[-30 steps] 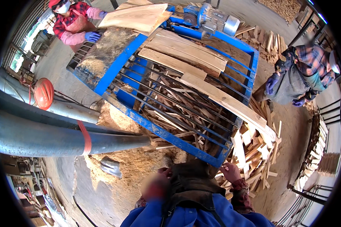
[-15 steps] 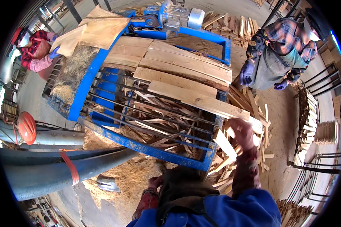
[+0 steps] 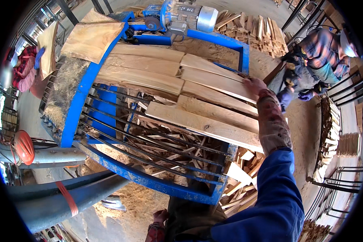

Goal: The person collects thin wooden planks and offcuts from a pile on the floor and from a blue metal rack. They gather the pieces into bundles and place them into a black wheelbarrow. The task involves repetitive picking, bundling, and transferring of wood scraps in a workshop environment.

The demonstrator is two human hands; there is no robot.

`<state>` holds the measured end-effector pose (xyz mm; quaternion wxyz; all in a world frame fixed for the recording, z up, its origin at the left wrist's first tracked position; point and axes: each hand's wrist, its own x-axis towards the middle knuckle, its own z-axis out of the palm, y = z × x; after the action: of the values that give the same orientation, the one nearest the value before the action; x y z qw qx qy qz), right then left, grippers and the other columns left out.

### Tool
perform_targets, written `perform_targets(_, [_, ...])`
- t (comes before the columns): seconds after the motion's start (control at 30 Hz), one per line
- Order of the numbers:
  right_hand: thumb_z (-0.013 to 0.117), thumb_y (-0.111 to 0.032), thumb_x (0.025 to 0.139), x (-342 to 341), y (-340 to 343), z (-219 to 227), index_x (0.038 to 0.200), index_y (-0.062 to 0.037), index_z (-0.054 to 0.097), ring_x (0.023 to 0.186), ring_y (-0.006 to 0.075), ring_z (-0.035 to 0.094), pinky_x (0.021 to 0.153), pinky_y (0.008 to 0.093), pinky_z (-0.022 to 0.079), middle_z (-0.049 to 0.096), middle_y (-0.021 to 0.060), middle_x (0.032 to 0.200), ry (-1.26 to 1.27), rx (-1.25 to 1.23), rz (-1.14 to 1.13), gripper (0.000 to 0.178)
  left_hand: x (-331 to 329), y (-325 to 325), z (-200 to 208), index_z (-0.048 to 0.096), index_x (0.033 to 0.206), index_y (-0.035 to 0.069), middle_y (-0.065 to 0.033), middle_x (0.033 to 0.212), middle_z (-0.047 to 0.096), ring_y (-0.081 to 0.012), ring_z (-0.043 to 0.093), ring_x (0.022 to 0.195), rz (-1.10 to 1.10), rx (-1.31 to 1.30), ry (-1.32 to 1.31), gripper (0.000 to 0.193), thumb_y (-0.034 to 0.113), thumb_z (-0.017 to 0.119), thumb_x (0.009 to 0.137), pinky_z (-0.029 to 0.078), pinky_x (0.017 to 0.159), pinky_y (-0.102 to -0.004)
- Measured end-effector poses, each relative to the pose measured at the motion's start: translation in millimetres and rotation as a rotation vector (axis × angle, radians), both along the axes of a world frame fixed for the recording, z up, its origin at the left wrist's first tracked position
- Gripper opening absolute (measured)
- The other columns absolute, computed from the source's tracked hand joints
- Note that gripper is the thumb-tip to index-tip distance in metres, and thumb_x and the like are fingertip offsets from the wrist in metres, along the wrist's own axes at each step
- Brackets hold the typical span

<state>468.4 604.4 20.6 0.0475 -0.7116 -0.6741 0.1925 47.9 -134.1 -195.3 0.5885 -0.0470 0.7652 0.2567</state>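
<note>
My right hand reaches across to the right ends of the wooden boards, its fingers stretched out and touching the end of a far board. The boards lie side by side on the bars of a blue metal frame. The nearest board has a small knot and passes under my right forearm. My left hand hangs low beside my body, near the frame's front edge, its fingers curled and no object visible in it.
A motor sits at the frame's far side. Wide slabs rest at the left. Another person holds a slab there; a second person stands at right. Wood scraps lie below, and a thick pipe crosses the lower left.
My right hand has moved from the nearest board's end to the farther boards' ends. The nearest board sits closer against its neighbours. The person at left has tilted a slab upright; the other has turned away.
</note>
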Motion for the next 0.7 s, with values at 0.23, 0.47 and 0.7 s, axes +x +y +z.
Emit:
perform_targets(0.23, [0.066,-0.058,0.073,56.1,-1.7,70.4,0.1,-0.0137,0.071,0.091,0.0287,0.066,0.08,0.0377,0.05,0.069,0.0117,0.095,-0.127,0.165,0.036,0.053,13.6,71.4,102.8,0.068,0.093,-0.002,-0.0084,0.076,0.068,-0.0153,0.063,0.068,-0.274,0.257,0.117,0.031,0.026,0.066,0.081,0.048,0.06,-0.0297])
perform_targets(0.47, [0.076,-0.057,0.068,133.9,16.2,106.8,0.081,-0.0045,0.067,0.075,0.0256,0.063,0.067,0.037,0.048,0.065,0.0135,0.082,0.063,0.683,0.107,0.054,-8.2,95.4,69.8,0.066,0.1,-0.003,-0.0098,0.083,0.069,-0.0177,0.065,0.073,0.0,0.248,-0.207,0.037,0.028,0.068,0.08,0.052,0.067,-0.0319])
perform_targets(0.7, [0.066,-0.052,0.081,92.0,-36.8,142.1,0.083,-0.0013,0.067,0.073,0.018,0.062,0.065,0.0338,0.048,0.066,0.0117,0.076,0.262,0.609,0.04,0.051,-5.9,110.2,68.8,0.065,0.1,-0.003,-0.0105,0.083,0.068,-0.0194,0.065,0.075,-0.204,-0.045,0.002,0.035,0.025,0.067,0.081,0.053,0.068,-0.0326])
